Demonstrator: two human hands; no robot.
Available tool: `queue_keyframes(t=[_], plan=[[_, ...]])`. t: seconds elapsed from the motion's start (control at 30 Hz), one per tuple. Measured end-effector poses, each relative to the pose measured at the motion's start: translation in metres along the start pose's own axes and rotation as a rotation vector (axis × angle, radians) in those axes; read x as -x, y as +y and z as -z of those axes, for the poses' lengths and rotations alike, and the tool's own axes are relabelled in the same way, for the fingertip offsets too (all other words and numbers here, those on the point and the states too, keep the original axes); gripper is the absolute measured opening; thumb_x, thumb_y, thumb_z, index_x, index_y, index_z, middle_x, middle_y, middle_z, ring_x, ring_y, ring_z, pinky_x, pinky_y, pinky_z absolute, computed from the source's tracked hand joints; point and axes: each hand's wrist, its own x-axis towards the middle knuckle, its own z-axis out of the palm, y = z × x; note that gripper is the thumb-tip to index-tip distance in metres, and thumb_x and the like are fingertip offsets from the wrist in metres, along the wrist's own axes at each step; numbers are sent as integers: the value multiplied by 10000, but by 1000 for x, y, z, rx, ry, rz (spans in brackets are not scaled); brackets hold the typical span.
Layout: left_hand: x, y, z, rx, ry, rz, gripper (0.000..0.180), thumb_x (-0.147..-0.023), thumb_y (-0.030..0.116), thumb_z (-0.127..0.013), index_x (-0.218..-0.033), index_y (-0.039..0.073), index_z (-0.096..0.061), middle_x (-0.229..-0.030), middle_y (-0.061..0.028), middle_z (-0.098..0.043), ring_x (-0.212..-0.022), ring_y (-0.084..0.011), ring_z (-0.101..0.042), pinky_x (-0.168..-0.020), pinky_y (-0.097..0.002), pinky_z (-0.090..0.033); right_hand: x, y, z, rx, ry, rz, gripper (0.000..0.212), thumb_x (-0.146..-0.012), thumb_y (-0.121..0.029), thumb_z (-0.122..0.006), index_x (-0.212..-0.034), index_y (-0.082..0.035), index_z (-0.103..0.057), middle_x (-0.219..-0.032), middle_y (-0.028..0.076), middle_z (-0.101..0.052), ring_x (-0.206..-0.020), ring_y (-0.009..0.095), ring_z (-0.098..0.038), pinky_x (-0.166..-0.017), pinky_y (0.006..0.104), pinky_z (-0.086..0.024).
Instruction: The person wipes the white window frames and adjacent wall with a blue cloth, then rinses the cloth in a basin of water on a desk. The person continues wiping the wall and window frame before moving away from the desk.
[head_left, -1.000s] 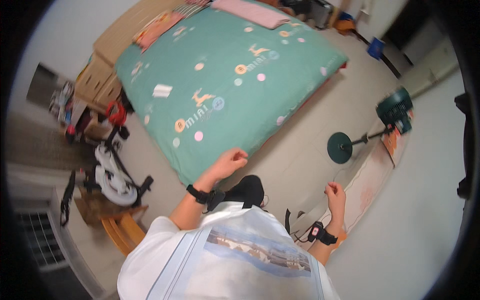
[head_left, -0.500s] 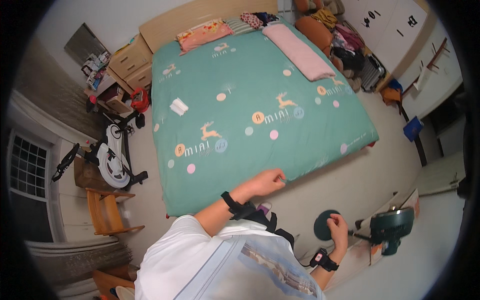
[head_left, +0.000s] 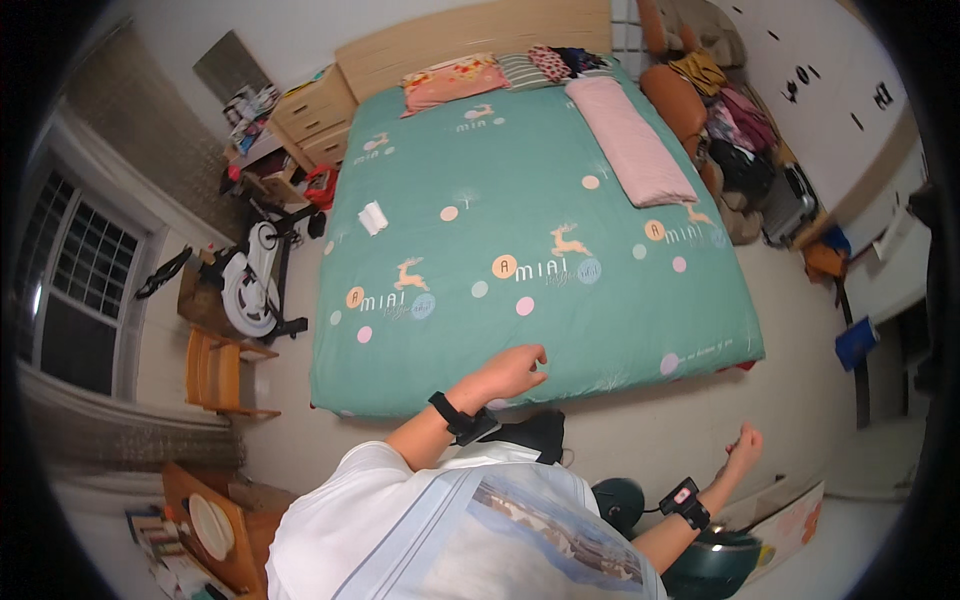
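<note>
My left hand (head_left: 512, 371) is over the near edge of the bed, fingers loosely bent and slightly apart, with nothing seen in it. Out to the right, above the floor, my right hand (head_left: 741, 452) has its fingers curled in and holds nothing that I can see. Both wrists wear black straps. A bed (head_left: 450, 340) with a green patterned sheet lies before me. On it are a folded pink blanket (head_left: 632, 145), a small white packet (head_left: 373, 218) and an orange patterned pillow (head_left: 455, 82). A dark green fan (head_left: 715, 565) stands partly behind my right forearm.
Left of the bed stand a white exercise bike (head_left: 248, 290), a wooden chair (head_left: 215, 372) and a bedside cabinet (head_left: 312, 115). A heap of clothes (head_left: 740, 140) lies along the right side. A wooden table (head_left: 190, 500) with a white oval lid or tray is at lower left.
The view has shifted, so the bike and table show more fully and the fan sits lower. My right hand has swung outward, away from the fan; my left stays over the bed's edge.
</note>
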Motion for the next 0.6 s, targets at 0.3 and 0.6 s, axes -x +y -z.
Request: queue_keyframes(t=[0.3, 0.6], plan=[[-96, 60, 0, -66, 76, 95, 353, -874, 242, -650, -1146, 26, -586, -1045, -178, -665, -990, -350, -634, -844, -436, -504, -142, 38, 75, -188, 275, -125, 307, -905, -312, -663, -723, -136, -490, -615, -31, -398, -543, 80, -373, -493, 258, -361], [-222, 133, -42, 16, 22, -17, 371, -859, 240, -686, -1150, 26, -600, -1015, -177, -679, -929, -322, -659, -793, -410, -527, -220, 62, 174, -94, 371, -94, 383, -901, -314, -635, -626, -149, -426, -566, -26, -396, -488, 108, -365, -455, 280, -352]])
